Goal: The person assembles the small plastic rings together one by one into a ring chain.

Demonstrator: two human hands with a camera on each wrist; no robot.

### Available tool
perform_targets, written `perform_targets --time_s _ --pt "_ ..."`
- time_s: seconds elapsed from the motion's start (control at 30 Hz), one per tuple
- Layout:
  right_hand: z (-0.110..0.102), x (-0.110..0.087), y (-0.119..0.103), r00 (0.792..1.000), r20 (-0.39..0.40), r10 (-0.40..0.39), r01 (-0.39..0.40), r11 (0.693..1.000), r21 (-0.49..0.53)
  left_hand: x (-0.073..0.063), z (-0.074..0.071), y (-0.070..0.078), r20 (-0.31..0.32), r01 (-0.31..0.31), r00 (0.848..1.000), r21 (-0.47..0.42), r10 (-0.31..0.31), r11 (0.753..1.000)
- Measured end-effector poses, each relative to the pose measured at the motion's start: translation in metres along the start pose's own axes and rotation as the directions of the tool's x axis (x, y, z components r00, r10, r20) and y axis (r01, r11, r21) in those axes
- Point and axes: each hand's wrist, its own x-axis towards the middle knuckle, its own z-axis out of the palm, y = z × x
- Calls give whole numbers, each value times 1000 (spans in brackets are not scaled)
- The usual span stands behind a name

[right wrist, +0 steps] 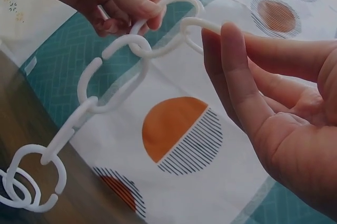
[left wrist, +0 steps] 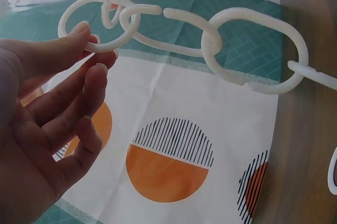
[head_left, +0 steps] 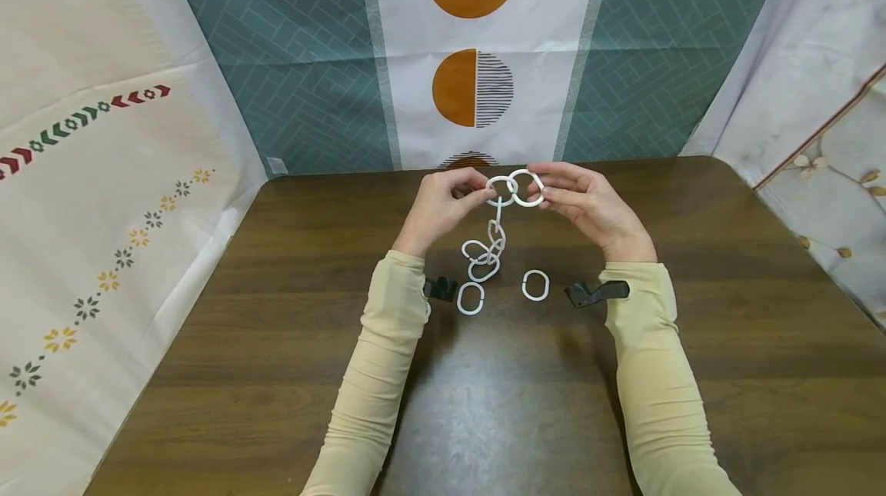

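Observation:
Above the far part of the table, my left hand (head_left: 443, 208) pinches a white plastic chain link (left wrist: 118, 41) between thumb and fingers. My right hand (head_left: 591, 208) grips another white link (right wrist: 197, 21), which is hooked through the left one. From the left-held link a chain of several white links (left wrist: 231, 13) hangs down toward the table. Small gaps show in the sides of some hanging links. In the head view, the lower links (head_left: 484, 278) bunch together near the tabletop.
On the brown wooden table (head_left: 242, 327) lie a loose white link (head_left: 460, 298) near the left wrist and another loose link (head_left: 547, 286) further right. Part of one more shows beside the left sleeve (head_left: 394, 311). Patterned cloth (head_left: 311, 58) hangs behind the table.

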Motion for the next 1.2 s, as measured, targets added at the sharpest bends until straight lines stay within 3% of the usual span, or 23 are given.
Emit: perform_targets --time_s 0.27,0.33,0.43,0.53,0.6,0.67,0.77,0.83,0.9,1.1,1.2 --pt "3 0 -2 1000 9 6 -6 999 -53 0 2 0 13 16 1000 -13 -16 1000" --pt "3 -1 -4 1000 -9 6 -7 993 -117 0 1 -1 45 30 999 -22 -29 999" --pt "5 -2 -7 999 -52 -10 -4 965 -264 0 0 -3 153 65 986 -14 -63 998" --pt "10 -3 -10 994 -105 -31 -19 895 -445 -1 -2 -4 286 88 954 22 -91 996" --pt "15 -3 -12 991 -122 -52 -26 828 -560 -1 -1 -4 346 81 934 41 -90 996" --pt "21 -3 -13 987 -139 -86 -27 752 -658 -1 0 -3 372 69 925 37 -77 997" --pt "31 -3 -14 976 -135 -169 -1 622 -783 -1 5 0 364 47 930 -8 -41 999" --pt "37 -2 -13 969 -122 -217 22 562 -827 0 8 1 347 40 938 -54 -19 998" --pt "42 -1 -11 965 -99 -244 45 523 -851 0 11 3 328 30 945 -84 -1 996" --pt "47 0 -10 960 -107 -260 43 511 -859 0 13 5 276 16 961 -102 13 995" --pt "44 3 -10 934 -162 -320 58 582 -811 2 12 6 249 49 968 -124 -17 991"
